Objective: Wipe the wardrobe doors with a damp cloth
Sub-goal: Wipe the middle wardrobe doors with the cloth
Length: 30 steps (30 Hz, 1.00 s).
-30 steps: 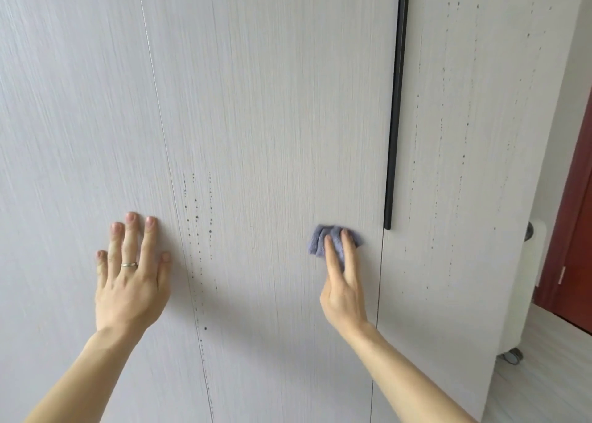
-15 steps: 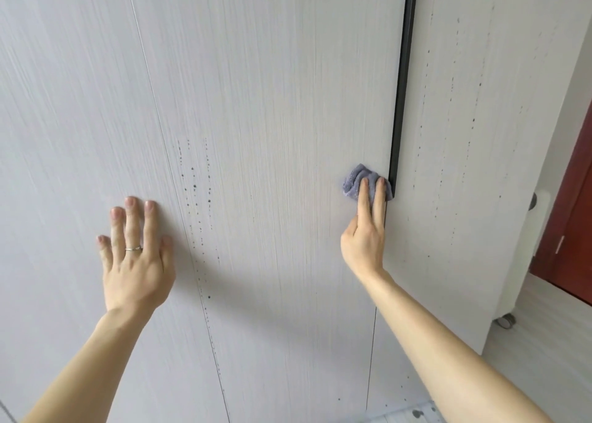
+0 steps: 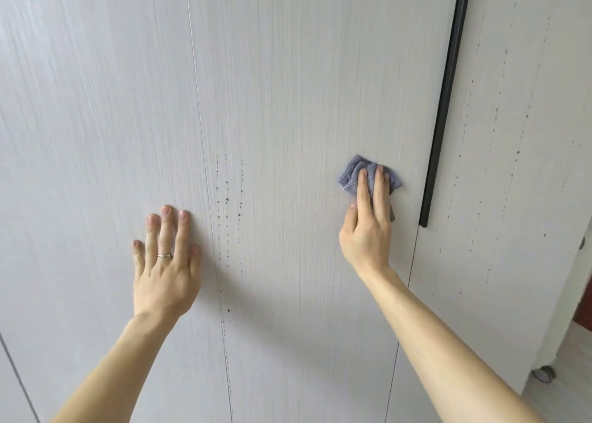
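Observation:
A pale wood-grain wardrobe fills the view. My right hand (image 3: 366,230) presses a small crumpled blue-grey cloth (image 3: 349,177) flat against the middle door (image 3: 304,86), fingers straight over it, a short way left of the long black handle (image 3: 445,102). On the left door (image 3: 96,102), my left hand (image 3: 166,262) lies flat with its fingers spread and a ring on one finger. Dark specks (image 3: 227,198) run in vertical lines by the seam between these two doors. More specks dot the right door (image 3: 512,166).
At the lower right, a white appliance on a caster wheel (image 3: 543,374) stands beside the wardrobe's end on a light wooden floor (image 3: 570,390). A red-brown door edge (image 3: 587,307) shows at the far right.
My right hand slid the cloth up to the handle's lower end, then left away from it onto the middle door. My left hand stayed flat on the left door.

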Motion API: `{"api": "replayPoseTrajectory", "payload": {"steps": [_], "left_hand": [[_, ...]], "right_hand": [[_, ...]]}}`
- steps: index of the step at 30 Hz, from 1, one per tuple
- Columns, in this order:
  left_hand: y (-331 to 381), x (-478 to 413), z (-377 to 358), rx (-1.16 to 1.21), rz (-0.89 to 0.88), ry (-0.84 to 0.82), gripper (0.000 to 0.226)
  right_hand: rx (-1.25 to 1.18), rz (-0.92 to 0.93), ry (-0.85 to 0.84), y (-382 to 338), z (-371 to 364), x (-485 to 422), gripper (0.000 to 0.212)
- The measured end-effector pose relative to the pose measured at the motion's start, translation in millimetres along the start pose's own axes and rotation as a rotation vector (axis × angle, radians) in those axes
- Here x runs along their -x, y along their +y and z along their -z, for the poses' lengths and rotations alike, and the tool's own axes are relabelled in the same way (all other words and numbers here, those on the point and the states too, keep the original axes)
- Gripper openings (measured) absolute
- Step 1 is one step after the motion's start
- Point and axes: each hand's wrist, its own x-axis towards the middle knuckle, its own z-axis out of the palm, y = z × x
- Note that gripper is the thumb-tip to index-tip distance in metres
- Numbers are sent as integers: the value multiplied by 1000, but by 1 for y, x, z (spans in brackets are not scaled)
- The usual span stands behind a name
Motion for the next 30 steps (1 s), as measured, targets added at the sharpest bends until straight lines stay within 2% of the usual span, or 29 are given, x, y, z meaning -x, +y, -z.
{"api": "replayPoseTrajectory", "payload": {"steps": [3, 5, 9, 13, 16, 21, 23, 25, 28, 30], "left_hand": [[0, -1, -2, 9, 17, 2, 64], [1, -1, -2, 13, 17, 16, 63], [3, 1, -4, 4, -4, 37, 62], [3, -1, -4, 2, 6, 43, 61], [2, -1, -6, -10, 20, 50, 61], [-2, 1, -7, -8, 4, 55, 62], [-6, 1, -7, -10, -11, 67, 63], [-10, 0, -9, -32, -28, 83, 64], [-13, -1, -13, -52, -47, 102, 65], [-14, -1, -14, -66, -53, 117, 64]], "right_hand": [[89, 284, -142, 8, -1, 51, 51], [117, 391, -261, 12, 3, 78, 57], [111, 359, -208, -4, -3, 26, 65], [39, 277, -91, -57, -20, -57, 62], [58, 348, -103, -79, -34, -60, 65], [142, 742, -282, -63, -32, 7, 67], [156, 817, -302, -58, -28, 5, 69], [150, 751, -262, -66, -29, -20, 67], [68, 458, -123, -93, -37, -74, 65], [18, 361, -73, -111, -44, -94, 67]]}}
